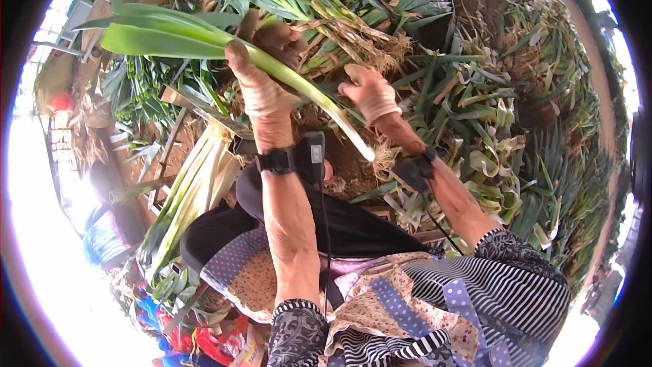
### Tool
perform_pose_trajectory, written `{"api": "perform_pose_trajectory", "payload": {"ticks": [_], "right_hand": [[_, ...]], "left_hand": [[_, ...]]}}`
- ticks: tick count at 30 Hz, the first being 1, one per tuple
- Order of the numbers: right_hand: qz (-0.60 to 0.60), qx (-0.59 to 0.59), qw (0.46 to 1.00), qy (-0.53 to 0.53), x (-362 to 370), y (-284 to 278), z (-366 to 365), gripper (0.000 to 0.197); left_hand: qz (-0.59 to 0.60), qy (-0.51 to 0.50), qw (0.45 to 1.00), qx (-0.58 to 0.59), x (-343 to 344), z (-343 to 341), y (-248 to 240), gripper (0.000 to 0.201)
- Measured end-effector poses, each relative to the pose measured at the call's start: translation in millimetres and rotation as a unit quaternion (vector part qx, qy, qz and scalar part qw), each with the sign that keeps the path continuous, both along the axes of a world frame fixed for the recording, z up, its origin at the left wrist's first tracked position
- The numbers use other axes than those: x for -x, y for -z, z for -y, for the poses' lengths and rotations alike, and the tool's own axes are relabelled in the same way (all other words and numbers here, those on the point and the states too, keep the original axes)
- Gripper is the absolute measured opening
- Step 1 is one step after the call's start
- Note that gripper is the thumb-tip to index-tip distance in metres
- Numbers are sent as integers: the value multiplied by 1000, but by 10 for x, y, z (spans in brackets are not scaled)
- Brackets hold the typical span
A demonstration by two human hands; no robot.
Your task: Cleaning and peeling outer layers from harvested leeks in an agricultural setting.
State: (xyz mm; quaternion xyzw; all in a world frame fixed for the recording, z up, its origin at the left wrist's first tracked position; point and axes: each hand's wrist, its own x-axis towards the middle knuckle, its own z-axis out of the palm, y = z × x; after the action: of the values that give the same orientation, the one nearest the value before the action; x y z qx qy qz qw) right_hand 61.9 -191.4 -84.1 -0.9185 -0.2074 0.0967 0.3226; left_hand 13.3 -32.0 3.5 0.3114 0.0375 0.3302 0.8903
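Observation:
My left hand (261, 71), wrapped in a pale covering around the palm, is closed around a single leek (305, 85). Its broad green leaves point to the upper left and its white stem slants down to the right. Beside the stem, my right hand (372, 95) is raised and apart from it, with loosely curled fingers. A gap shows between thumb and forefinger, and nothing can be seen in it. Fine pale roots (385, 158) show by the stem's white end. To the left, a bundle of leeks with clean white stems (200, 170) rests against a wooden frame (178, 139).
Untrimmed leeks (319, 0) with dry roots lie beyond my hands. Loose leaves (496, 143) are heaped along the right side. My bent knees in black trousers (339, 228) and a patchwork apron (387, 292) are below. Colourful bags (204, 340) lie at the lower left.

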Motion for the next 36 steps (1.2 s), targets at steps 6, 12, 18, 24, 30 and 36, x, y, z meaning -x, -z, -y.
{"api": "perform_pose_trajectory", "payload": {"ticks": [6,12,18,24,30,36], "right_hand": [[-4,-198,959,-205,92,-411,350,33],[-319,-223,887,-247,180,-694,180,33],[-131,-132,910,-371,270,-354,696,16],[-301,-58,940,-148,595,98,1591,23],[-336,272,902,-14,860,439,2450,29],[-217,439,871,32,732,204,3152,46]], "left_hand": [[59,94,994,2,94,-197,20,75],[134,140,975,110,115,-229,23,76],[133,142,972,132,178,-290,12,80],[109,91,986,91,234,-444,-5,88],[-52,-61,996,34,253,-456,46,97],[-148,-170,973,46,267,-457,-30,80]]}}
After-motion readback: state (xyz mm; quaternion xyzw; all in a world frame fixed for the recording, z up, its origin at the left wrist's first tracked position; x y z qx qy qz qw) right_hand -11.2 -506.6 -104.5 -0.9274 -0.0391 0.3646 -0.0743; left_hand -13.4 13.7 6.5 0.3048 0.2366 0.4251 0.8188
